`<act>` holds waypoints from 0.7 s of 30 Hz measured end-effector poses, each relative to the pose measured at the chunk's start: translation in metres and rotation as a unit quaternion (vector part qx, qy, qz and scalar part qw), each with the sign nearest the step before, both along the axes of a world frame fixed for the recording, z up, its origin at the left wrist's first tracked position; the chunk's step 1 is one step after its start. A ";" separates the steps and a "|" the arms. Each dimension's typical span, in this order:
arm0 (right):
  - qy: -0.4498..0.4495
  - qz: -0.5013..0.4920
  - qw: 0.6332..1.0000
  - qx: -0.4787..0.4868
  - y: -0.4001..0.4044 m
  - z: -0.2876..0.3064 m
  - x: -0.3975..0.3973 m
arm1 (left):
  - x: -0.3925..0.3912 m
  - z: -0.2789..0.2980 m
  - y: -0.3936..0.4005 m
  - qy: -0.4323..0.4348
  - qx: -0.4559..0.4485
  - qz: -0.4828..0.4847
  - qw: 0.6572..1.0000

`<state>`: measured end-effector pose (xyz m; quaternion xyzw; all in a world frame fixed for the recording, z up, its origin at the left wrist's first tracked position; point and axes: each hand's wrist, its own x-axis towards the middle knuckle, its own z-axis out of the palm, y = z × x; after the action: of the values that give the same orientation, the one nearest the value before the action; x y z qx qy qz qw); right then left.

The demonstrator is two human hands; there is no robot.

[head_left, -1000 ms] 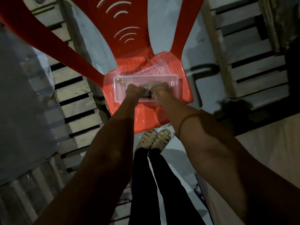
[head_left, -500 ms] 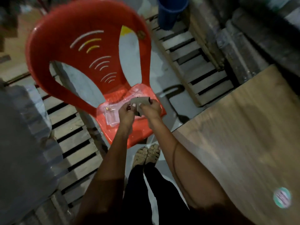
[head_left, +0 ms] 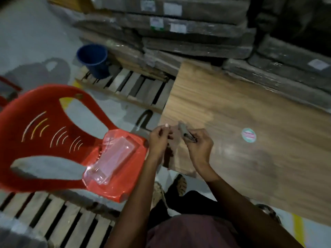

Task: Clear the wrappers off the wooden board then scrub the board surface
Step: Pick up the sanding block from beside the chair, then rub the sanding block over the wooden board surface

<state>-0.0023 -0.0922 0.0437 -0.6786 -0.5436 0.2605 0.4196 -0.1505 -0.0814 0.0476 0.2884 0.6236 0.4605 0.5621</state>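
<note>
The wooden board (head_left: 250,108) lies flat at the right, with a round green-and-pink sticker (head_left: 248,134) on it. Over the board's near left corner my right hand (head_left: 199,145) grips a flat grey pad (head_left: 184,132). Just to its left my left hand (head_left: 158,140) has its fingers curled, and thumb and forefinger pinch what looks like a thin clear film (head_left: 172,147) stretched between the hands. The image is blurred, so the film is hard to make out.
A red plastic chair (head_left: 44,140) stands at the left with a clear plastic tray (head_left: 114,158) on its seat. A blue bucket (head_left: 93,59) sits on a wooden pallet (head_left: 136,88) behind. Wrapped flat packs (head_left: 188,33) are stacked beyond the board. My feet (head_left: 180,183) are below the hands.
Both hands lifted the grey pad out of the tray on the chair and carried it right, to the board's corner. The hands have drawn apart. My view swung right.
</note>
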 end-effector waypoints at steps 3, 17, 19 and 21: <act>-0.039 -0.039 0.991 0.119 -0.022 0.011 0.029 | 0.031 0.025 0.008 -0.056 -0.046 -0.085 0.994; -0.100 0.166 0.977 -0.090 0.017 0.012 0.147 | 0.151 0.025 0.052 0.033 -0.028 -0.177 0.983; -0.101 0.140 0.980 -0.096 0.025 0.008 0.162 | 0.156 0.007 0.062 0.071 -0.015 -0.179 0.981; -0.097 0.082 0.986 -0.112 0.032 -0.001 0.176 | 0.159 -0.012 0.077 0.115 0.003 -0.198 0.973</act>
<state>0.1741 -0.0601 0.0431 -0.6965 -0.6031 0.2856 0.2636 0.0090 -0.0047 0.0361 0.4585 0.6131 0.3056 0.5661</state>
